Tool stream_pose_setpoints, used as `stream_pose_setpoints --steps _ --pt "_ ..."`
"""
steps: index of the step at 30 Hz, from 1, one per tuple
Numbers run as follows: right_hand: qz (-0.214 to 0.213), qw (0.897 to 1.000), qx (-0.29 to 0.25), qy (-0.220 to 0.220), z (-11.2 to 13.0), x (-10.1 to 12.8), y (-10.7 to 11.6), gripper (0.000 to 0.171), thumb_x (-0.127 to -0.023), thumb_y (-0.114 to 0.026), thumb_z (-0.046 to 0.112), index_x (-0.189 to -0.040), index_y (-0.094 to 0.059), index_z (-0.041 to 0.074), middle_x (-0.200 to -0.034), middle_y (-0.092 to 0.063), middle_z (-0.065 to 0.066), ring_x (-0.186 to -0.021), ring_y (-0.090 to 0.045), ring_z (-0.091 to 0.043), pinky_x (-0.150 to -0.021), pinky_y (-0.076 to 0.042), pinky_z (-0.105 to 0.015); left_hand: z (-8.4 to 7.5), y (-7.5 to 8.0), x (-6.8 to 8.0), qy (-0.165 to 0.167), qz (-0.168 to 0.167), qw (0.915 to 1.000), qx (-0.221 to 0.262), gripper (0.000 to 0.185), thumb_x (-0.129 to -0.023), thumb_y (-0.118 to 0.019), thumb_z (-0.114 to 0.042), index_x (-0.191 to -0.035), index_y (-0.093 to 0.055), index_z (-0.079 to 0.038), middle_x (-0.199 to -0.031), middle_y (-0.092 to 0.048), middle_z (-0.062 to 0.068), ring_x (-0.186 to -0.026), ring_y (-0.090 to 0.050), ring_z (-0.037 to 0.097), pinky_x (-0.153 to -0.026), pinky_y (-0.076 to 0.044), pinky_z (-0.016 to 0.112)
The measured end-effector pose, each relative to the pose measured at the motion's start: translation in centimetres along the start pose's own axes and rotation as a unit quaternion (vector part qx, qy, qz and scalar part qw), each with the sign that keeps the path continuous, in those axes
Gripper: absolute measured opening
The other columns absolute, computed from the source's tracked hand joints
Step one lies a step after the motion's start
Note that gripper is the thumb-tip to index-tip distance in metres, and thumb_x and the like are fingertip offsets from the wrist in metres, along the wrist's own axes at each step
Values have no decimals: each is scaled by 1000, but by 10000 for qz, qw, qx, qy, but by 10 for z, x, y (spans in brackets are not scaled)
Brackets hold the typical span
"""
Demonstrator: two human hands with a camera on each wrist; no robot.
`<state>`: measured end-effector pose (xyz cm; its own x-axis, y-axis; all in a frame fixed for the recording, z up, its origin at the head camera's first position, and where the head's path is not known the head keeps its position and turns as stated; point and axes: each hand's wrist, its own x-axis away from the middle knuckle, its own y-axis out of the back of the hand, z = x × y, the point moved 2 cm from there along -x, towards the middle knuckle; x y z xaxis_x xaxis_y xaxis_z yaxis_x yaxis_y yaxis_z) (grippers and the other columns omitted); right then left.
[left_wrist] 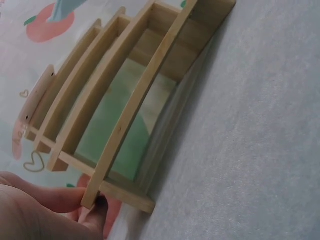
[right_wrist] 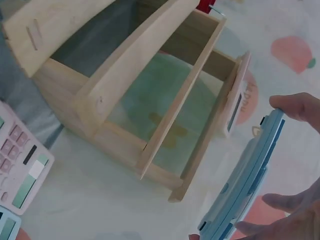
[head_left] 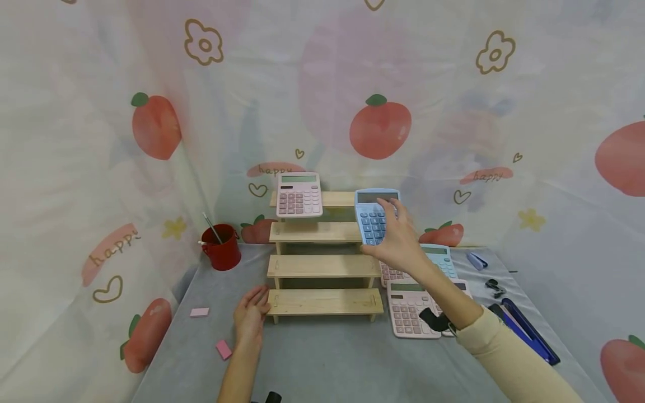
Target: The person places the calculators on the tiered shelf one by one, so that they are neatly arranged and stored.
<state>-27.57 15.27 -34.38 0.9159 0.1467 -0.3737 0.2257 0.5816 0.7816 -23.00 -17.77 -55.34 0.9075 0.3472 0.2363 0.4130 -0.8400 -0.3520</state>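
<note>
Fruit-printed pastel cloth (head_left: pixel 332 61) hangs behind the grey cloth-covered table (head_left: pixel 322 364) I am watching from here. On the table I see a four-tier stepped stand of pale wood (head_left: pixel 322 266), and up in the air near its upper right end, a flat light-blue rectangular calculator (head_left: pixel 372 224); the right wrist view shows a gap between calculator and wood. I read the hands as well apart: the right hand (head_left: pixel 398 238) grips the calculator, thumb by its lower left corner, other fingers bent over the face, while the left hand (head_left: pixel 250 313) pinches the left end of the lowest board.

I judge the calculator light and stiff, probably smooth plastic that could slip, its display the likeliest part to crack. I'd take hold at the side edges, off the keys and screen. It looks slim with rounded corners, a dark screen across the top and rows of blue keys below, some hidden from me by the fingers.
</note>
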Motion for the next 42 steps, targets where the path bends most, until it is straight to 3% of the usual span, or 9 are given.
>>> stream_pose_setpoints --steps 13,23,28,33,37,42 --pt "-32 9998 28 -194 16 -81 -37 114 -68 -93 37 -162 -31 15 -168 -17 -22 -141 -32 -56 -98 -37 -76 2 0 -1 -61 15 9999 -95 59 -93 -49 20 -150 -40 8 -154 -49 26 -143 -49 34 -84 -52 19" --pt "59 9986 344 -405 17 -115 -61 106 -70 -92 41 -157 -38 14 -166 -22 -25 -135 -38 -59 -99 -39 -73 3 -2 -1 -57 0 10000 -70 61 -92 -48 20 -151 -39 9 -154 -49 28 -143 -48 35 -83 -51 17" --pt "0 9976 424 -542 12 -117 -72 108 -72 -90 52 -159 -37 13 -168 -21 -24 -141 -37 -55 -106 -35 -70 3 -2 -1 -18 -23 10000 -94 60 -93 -48 20 -151 -40 8 -154 -49 27 -143 -49 34 -83 -51 17" --pt "-204 9980 243 -544 3 -107 -69 113 -73 -87 60 -161 -34 14 -171 -15 -23 -149 -28 -50 -113 -29 -71 5 -4 -1 18 19 9999 -100 58 -94 -48 18 -151 -41 8 -154 -49 26 -144 -48 33 -84 -52 19" --pt "-499 9981 6 -370 -4 -87 -56 105 -78 -85 58 -158 -37 10 -171 -14 -22 -154 -21 -47 -117 -24 -69 4 -4 0 8 26 9999 -115 58 -94 -49 18 -150 -41 7 -154 -49 26 -144 -48 31 -84 -52 20" --pt "-602 9980 -167 -134 -22 -53 -41 87 -87 -81 47 -153 -44 5 -168 -22 -23 -147 -34 -49 -111 -35 -68 3 -1 -1 -99 80 9998 -128 59 -92 -49 20 -149 -41 9 -155 -48 27 -144 -47 31 -85 -53 22"
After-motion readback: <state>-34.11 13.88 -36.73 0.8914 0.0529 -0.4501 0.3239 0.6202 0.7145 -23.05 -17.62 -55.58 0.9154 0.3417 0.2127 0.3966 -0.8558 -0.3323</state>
